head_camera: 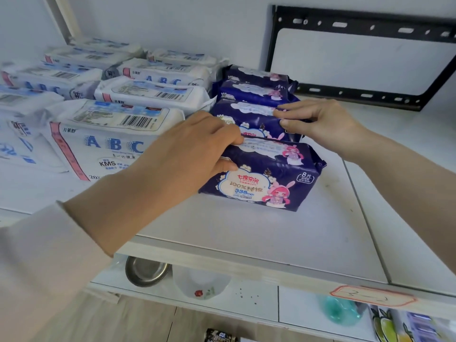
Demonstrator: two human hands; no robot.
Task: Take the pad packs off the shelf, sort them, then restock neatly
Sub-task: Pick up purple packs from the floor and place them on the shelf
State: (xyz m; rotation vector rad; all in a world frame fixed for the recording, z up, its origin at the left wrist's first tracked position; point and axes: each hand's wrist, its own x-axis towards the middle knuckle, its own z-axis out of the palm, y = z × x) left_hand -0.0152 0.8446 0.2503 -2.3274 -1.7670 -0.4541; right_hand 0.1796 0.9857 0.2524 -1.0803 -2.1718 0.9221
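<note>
Navy packs: four dark-blue pad packs stand in a single row running front to back on the white shelf [246, 233], just right of the white packs.
Front navy pack [266, 176]: it is the one nearest you, standing on its long edge with its printed face towards you, set back from the shelf lip.
Your left hand [195, 146]: it curls round the left end of the front navy pack and grips it, fingers over the top and thumb on the front face.
Your right hand [318, 122]: it pinches the right end of the second navy pack [256, 122], fingertips on top and thumb pressed to the front.
Back navy packs [256, 90]: two more stand behind, close together.
White packs [111, 134]: they stand in rows front to back, barcodes up, filling the shelf's left side.
Behind: a black metal bracket [370, 28] stands against the wall.
Below: a steel bowl [145, 270] sits beside a white bowl [199, 282].
</note>
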